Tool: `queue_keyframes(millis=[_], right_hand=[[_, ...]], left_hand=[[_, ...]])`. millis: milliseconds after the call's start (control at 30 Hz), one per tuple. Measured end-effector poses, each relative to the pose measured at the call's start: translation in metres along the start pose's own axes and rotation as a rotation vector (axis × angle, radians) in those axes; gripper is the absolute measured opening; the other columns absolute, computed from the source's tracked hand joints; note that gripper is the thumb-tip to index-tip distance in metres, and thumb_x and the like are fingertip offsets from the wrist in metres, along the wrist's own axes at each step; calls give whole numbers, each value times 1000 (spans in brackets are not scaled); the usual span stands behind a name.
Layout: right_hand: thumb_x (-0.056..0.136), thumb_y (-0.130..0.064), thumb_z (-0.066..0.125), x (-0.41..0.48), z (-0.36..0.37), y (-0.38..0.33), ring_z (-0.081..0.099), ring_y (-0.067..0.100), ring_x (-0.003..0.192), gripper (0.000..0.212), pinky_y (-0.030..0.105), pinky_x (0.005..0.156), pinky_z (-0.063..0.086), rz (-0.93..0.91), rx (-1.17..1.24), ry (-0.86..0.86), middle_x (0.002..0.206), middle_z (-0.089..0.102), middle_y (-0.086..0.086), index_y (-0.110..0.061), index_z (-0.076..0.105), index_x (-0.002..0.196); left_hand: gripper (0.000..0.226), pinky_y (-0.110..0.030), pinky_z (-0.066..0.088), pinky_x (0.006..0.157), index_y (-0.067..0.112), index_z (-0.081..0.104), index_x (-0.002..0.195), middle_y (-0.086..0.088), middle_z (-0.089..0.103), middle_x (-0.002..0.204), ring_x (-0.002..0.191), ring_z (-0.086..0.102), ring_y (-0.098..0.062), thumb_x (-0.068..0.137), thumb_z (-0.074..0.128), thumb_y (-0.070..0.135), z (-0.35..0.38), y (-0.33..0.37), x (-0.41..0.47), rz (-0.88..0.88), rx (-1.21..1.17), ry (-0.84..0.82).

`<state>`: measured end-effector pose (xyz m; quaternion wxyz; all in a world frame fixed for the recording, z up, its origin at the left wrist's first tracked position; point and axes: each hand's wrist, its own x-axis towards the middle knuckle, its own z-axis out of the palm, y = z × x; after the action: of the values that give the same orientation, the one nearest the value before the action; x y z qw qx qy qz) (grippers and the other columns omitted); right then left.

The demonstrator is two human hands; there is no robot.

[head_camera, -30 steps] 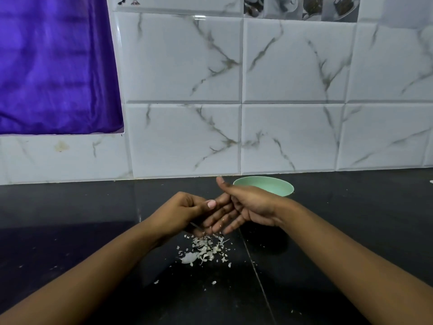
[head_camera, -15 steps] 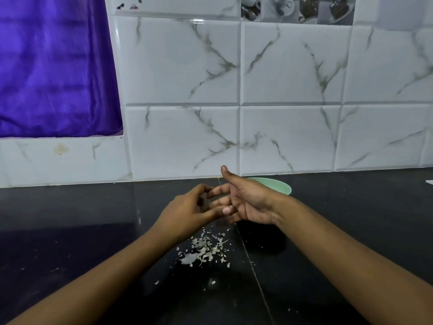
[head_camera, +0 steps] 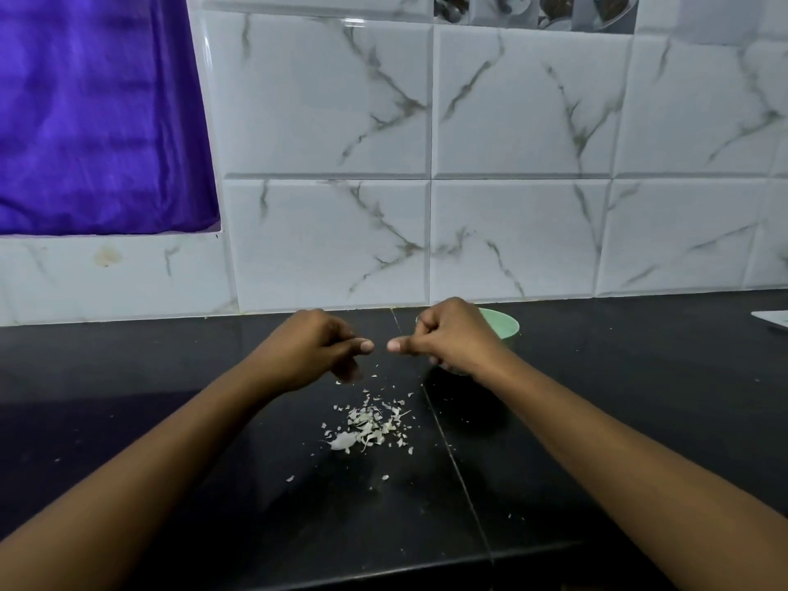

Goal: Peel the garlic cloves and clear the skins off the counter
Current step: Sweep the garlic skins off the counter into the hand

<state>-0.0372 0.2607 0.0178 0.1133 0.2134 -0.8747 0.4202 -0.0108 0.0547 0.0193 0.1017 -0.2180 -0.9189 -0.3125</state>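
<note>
Black tabletop [head_camera: 170,377], centre frame: left hand [head_camera: 305,349], right hand [head_camera: 452,339] both clenched, contents hidden; garlic skins [head_camera: 369,426] loose, careless sweep could scatter them.

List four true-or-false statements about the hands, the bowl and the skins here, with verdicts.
1. The garlic skins lie in a loose pile on the black counter. True.
2. The green bowl stands at the counter's front edge. False: it stands at the back by the tiled wall, partly behind the right hand.
3. The two hands touch each other. False: the left hand and the right hand are apart, with their thumbs pointing toward each other.
4. A purple cloth hangs at the upper left. True.
</note>
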Motion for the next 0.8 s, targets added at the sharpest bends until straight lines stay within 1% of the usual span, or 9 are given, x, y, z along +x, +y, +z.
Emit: queue_keyframes(millis=[100,200,267,333,367,433,533,700,800], right_hand=[[93,-26,59,-2,14,-4,62,7,49,25,15,52,47,24,-20,-243,70,71,2,-9,65,76],[98,0,43,1,8,-10,62,18,109,36,31,80,53,113,-22,-459,132,56,11,-8,50,132],[92,10,44,3,0,-13,32,18,139,66,33,104,38,90,-163,-584,154,27,2,-24,29,148],[91,5,49,2,-5,-18,19,14,144,68,26,114,19,19,-331,-621,158,16,-3,-28,30,147],[91,3,52,3,-6,-18,29,15,141,59,26,114,21,10,-309,-593,154,28,-1,-22,40,143],[90,2,57,1,-1,-16,61,24,113,35,38,104,43,42,-117,-394,127,62,8,-9,62,122],[88,0,60,0,10,-11,72,25,69,17,29,74,57,-2,-86,-115,98,72,9,-7,71,100],[83,-10,71,-6,24,-2,68,16,51,8,18,51,50,-104,-84,-16,90,74,5,-8,73,91],[79,-17,76,-8,29,4,63,13,42,18,15,41,42,-89,32,30,62,70,5,-10,65,66]], left_hand=[[60,-26,49,78,18,71,67,7,70,56,61,65,3,96,33,54,2,10,0,-76,323,-40],[50,-26,44,92,27,73,97,11,75,90,97,64,-1,101,27,46,0,3,3,-44,479,-91],[43,-21,33,103,22,37,145,9,59,132,127,49,-8,102,36,29,-4,-6,3,-26,455,-215],[67,-19,15,113,25,0,152,6,21,156,144,18,-8,100,41,12,-5,-10,1,-28,399,-303],[71,-19,10,113,24,-2,152,6,10,158,144,10,-7,99,43,8,-4,-11,-1,-18,391,-287],[56,-18,24,110,17,29,148,3,33,152,139,31,-7,97,50,11,-1,-11,-2,15,368,-123],[17,-19,47,74,23,75,100,12,74,87,80,64,8,91,61,30,0,-9,-8,23,364,179],[39,-20,43,55,22,64,56,12,62,46,50,58,1,76,69,55,7,-7,-17,-8,445,230],[42,-25,50,63,26,67,64,12,68,56,57,62,2,84,54,61,18,-10,-19,30,405,271]])
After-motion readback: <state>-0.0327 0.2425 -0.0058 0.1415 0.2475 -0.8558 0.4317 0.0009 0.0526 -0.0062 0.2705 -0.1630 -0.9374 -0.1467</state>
